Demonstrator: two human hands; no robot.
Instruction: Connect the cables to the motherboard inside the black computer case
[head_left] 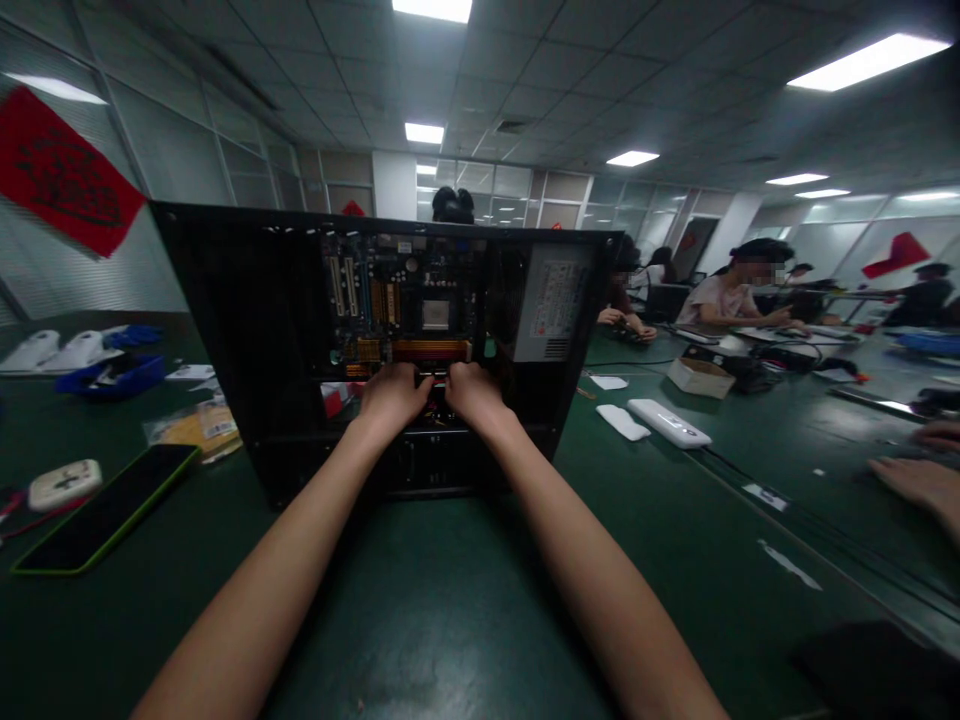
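An open black computer case (225, 330) stands on the green table in front of me. Its motherboard (420, 270) faces me, and a power supply (553, 305) sits at the upper right inside. Both my hands reach into the case along the lower edge of the board, just below the orange and red memory slots (431, 350). My left hand (394, 397) has its fingers curled, thumb toward the middle. Close beside it, my right hand (472, 390) is curled too. The fingertips of both are hidden, so what they grip cannot be made out.
On the left lie a phone (109, 510) with a green edge, a beige gadget (65, 485), a plastic bag (202, 425) and a blue tray (112, 375). To the right are a white power bank (669, 422), a small box (701, 375), cables and another person's hands (922, 480).
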